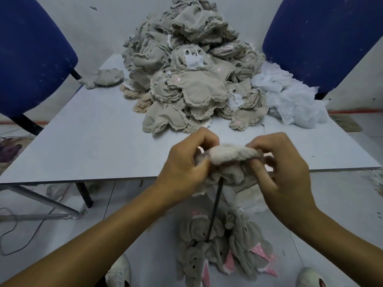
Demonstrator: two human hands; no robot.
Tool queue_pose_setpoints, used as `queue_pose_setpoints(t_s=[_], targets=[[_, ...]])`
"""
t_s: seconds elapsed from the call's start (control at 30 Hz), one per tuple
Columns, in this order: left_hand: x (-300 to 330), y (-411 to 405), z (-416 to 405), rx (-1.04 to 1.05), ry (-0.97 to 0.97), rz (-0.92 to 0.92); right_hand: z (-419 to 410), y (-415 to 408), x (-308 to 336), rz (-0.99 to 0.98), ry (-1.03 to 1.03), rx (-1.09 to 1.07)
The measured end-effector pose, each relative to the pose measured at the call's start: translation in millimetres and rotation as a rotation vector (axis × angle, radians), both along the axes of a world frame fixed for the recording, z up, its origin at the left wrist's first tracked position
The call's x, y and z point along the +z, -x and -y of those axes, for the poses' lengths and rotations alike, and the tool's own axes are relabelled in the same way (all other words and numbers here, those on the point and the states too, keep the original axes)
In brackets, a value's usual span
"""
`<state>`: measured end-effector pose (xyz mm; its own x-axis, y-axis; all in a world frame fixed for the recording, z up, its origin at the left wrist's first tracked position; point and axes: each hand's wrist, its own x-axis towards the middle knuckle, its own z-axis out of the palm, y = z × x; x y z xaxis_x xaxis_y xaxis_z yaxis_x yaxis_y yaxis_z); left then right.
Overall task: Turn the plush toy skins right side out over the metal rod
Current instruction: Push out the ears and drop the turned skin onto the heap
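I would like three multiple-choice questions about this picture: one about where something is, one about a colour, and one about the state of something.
1. Where do the finished plush toys lie?
A. on the floor between the person's shoes
B. on the left blue chair
C. on top of the table pile

2. What colour are the two chairs?
A. red
B. blue
C. green

3. What are the left hand and right hand doing?
A. both rest flat on the table
B. only one touches fabric
C. both grip the plush skin on top of the metal rod

Answers:
1 A, the grey toys with pink ears lie on the floor below the hands.
2 B, both chair backs are blue.
3 C, the fingers of both hands curl into the fluffy fabric above the dark rod.
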<state>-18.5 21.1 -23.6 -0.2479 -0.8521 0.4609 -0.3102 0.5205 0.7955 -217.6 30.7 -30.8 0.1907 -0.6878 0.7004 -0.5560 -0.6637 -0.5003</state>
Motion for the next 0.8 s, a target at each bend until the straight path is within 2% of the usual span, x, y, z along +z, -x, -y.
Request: queue_pose_setpoints(t_s=[0.03,0.1,0.17,0.2,0.33,0.43,0.5,0.53,0.63,0.67,0.73,0.8], targets=[[-2,-4,3,-0.015,-0.026,0.047,0,-2,3,0.040,0.008,0.010],[-6,-11,7,-0.127,-0.084,0.288,-2,-9,3,0.062,-0.013,0.078],[-10,-12,9,-0.221,-0.089,0.509,-5,-14,-3,0.008,-0.033,0.144],[-11,-10,10,-0.233,-0.093,0.548,-5,-16,-6,-0.017,-0.056,0.164],[-10,-10,10,-0.210,-0.151,0.450,-3,-10,-15,0.071,-0.278,0.177],[-4,-4,7,-0.138,-0.018,0.220,-3,-8,-16,0.186,-0.240,0.093],[2,-1,7,-0.090,-0.016,0.073,0,-3,-13,0.248,-0.205,0.059],[4,0,7,-0.091,-0.019,0.099,1,0,-12,0.241,-0.227,0.067],[2,-3,10,-0.169,-0.022,0.555,3,0,-14,0.035,-0.384,0.142],[0,-5,11,-0.180,-0.051,0.668,2,-2,-17,-0.030,-0.380,0.162],[0,-9,13,-0.202,-0.099,0.695,1,-5,-18,-0.094,-0.289,0.162],[5,-11,10,-0.272,-0.193,0.490,1,-5,-13,-0.060,-0.210,0.134]])
